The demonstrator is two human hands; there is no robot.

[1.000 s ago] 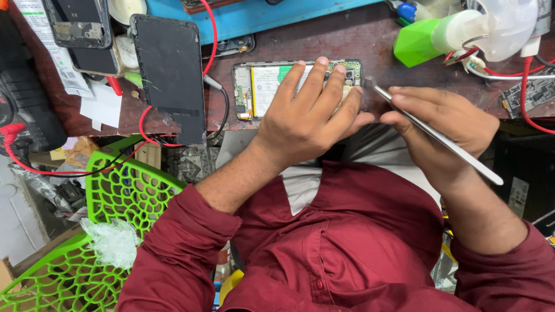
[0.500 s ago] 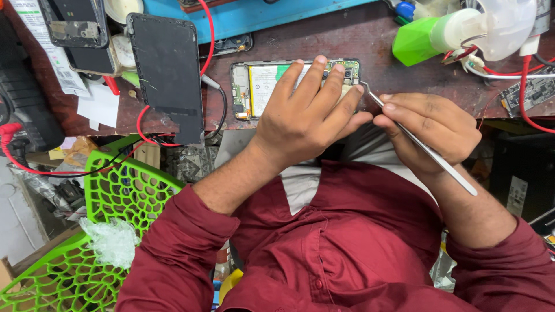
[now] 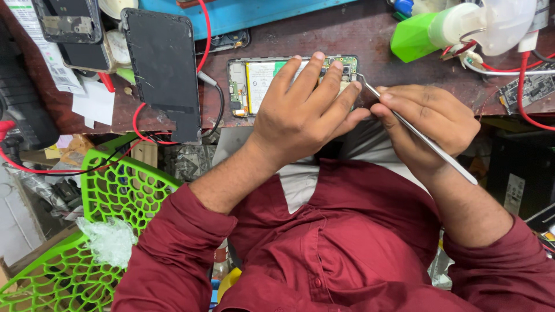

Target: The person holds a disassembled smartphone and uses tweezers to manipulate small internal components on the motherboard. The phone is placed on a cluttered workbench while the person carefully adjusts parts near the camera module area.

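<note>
Head view shows your right hand (image 3: pixel 430 124) has drawn in toward the opened phone (image 3: pixel 272 84) on the tabletop (image 3: pixel 404 75) since a second ago, its grip pinching the metal tweezers (image 3: pixel 422 138), whose tip now sits at the phone's top corner. Your left hand (image 3: pixel 303 112) stays spread flat over the phone, pinning it for finer work.

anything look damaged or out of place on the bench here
The black phone panel hangs partly over the bench edge, scuffed and dusty. The opened phone under the left hand lies with its insides bare. The right hand holds metal tweezers at its corner.
</note>
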